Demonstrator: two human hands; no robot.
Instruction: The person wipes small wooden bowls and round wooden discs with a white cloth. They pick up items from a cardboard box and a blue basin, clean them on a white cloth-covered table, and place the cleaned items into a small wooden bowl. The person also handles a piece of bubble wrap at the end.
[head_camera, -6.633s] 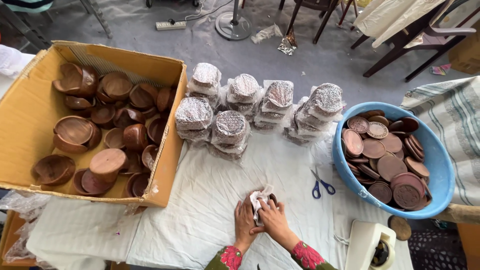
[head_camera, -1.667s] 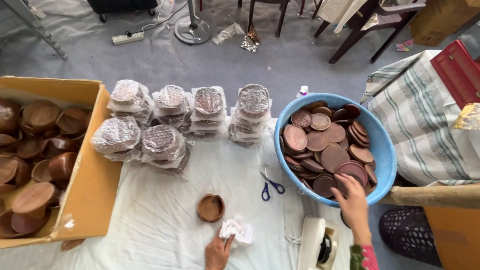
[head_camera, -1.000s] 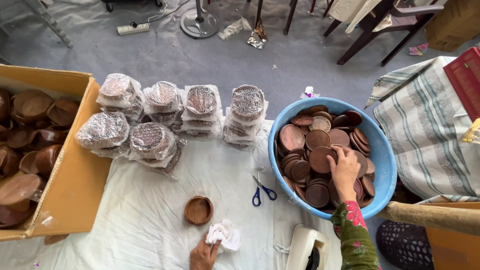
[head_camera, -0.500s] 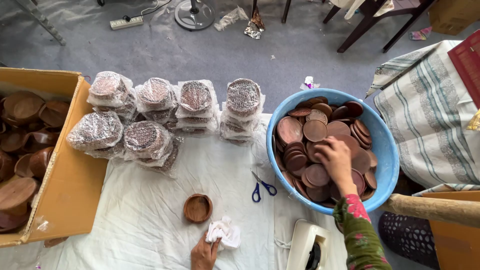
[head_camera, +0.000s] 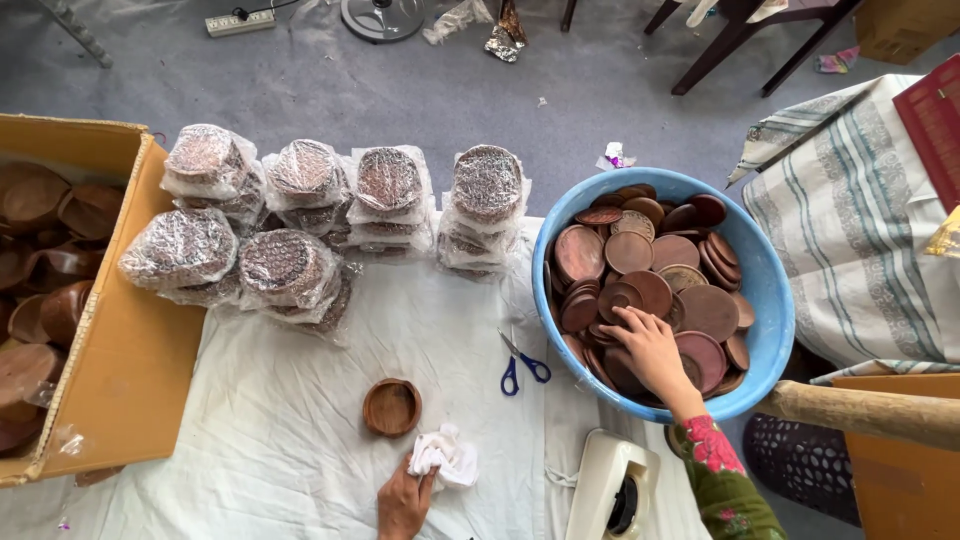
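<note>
My right hand (head_camera: 652, 349) reaches into the blue plastic tub (head_camera: 765, 283), fingers spread over the brown wooden discs (head_camera: 690, 270) piled inside; whether it grips one is unclear. My left hand (head_camera: 404, 501) rests at the bottom edge on the white sheet, holding a crumpled white cloth (head_camera: 447, 455). Just above the cloth a small round wooden bowl (head_camera: 391, 407) sits by itself on the sheet.
Plastic-wrapped stacks of discs (head_camera: 330, 215) stand in rows at the back of the white sheet (head_camera: 300, 470). A cardboard box (head_camera: 120, 370) of wooden bowls is at left. Blue-handled scissors (head_camera: 522, 362) lie beside the tub. A white tape dispenser (head_camera: 612, 490) is at bottom, striped fabric (head_camera: 860, 240) at right.
Both hands were wiping a piece with the cloth earlier. The bowl was then set on the sheet, and my right hand moved right into the blue tub, reaching lower among the discs.
</note>
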